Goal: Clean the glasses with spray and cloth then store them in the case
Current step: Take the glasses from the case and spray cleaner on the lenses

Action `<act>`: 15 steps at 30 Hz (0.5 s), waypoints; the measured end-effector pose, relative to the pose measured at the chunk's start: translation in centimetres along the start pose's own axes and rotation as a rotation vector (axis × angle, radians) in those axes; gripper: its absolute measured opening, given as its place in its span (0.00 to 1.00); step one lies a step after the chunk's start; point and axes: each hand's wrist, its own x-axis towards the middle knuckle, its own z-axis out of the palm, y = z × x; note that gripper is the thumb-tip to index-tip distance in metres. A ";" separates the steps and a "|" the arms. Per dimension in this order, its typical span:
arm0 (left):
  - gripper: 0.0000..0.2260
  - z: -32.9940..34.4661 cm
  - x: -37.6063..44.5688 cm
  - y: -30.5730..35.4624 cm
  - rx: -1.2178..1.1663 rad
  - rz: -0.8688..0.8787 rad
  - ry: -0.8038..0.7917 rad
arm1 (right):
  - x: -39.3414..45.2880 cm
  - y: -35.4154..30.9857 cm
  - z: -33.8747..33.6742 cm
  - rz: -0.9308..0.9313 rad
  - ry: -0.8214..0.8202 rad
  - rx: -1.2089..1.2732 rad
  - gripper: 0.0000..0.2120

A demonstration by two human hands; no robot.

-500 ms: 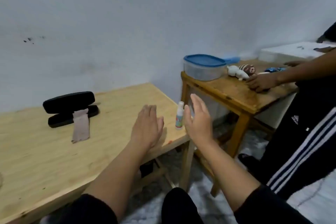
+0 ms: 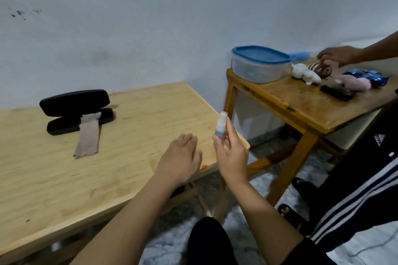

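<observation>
The spray bottle (image 2: 221,127) is held by the right hand (image 2: 231,157); the left hand (image 2: 179,160) lies flat. Glasses seem absent, so spray may be wasted.

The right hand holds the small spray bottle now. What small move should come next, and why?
Probably the left hand, resting flat and empty on the light wooden table, should reach to the open black glasses case, since the small white spray bottle is already in the right hand. No glasses are visible; the grey cloth drapes over the case.
</observation>
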 end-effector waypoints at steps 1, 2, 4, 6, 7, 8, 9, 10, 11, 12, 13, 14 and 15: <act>0.22 0.1 0.0 0.0 -0.033 0.003 0.007 | 0.2 0.0 0.1 0.005 0.006 -0.003 0.27; 0.21 0.0 0.1 -0.1 -0.082 -0.009 0.019 | 0.4 0.1 0.2 0.012 0.008 0.011 0.27; 0.17 -0.6 0.3 -0.1 -0.237 -0.067 0.094 | 0.6 -0.2 0.2 0.018 0.016 0.043 0.28; 0.17 -1.6 0.8 0.4 -0.370 -0.094 0.213 | 0.8 -0.3 0.1 0.003 0.020 0.038 0.28; 0.17 -2.2 1.1 1.0 -0.419 -0.085 0.262 | 0.8 -0.4 0.0 -0.013 0.019 0.031 0.28; 0.17 -2.8 1.6 1.7 -0.471 -0.073 0.303 | 0.9 -0.5 -0.1 -0.029 0.016 0.029 0.28; 0.17 -3.4 2.1 2.5 -0.523 -0.061 0.336 | 1.0 -0.6 -0.2 -0.048 0.015 0.025 0.28; 0.17 -3.9 2.5 3.3 -0.564 -0.046 0.356 | 1.0 -0.5 -0.3 -0.076 0.006 0.022 0.28; 0.16 -4.3 2.9 4.0 -0.591 -0.027 0.366 | 1.1 -0.4 -0.4 -0.101 -0.004 0.009 0.28; 0.16 -4.5 3.2 4.6 -0.604 -0.007 0.368 | 1.2 -0.3 -0.6 -0.119 -0.020 -0.003 0.28; 0.16 -4.5 3.5 5.0 -0.612 0.010 0.367 | 1.3 -0.4 -0.8 -0.123 -0.035 -0.014 0.29; 0.15 -4.5 3.8 5.2 -0.619 0.021 0.366 | 1.3 -0.4 -1.0 -0.123 -0.048 -0.020 0.29; 0.14 -4.5 4.0 5.4 -0.623 0.027 0.370 | 1.4 -0.5 -1.2 -0.125 -0.057 -0.024 0.30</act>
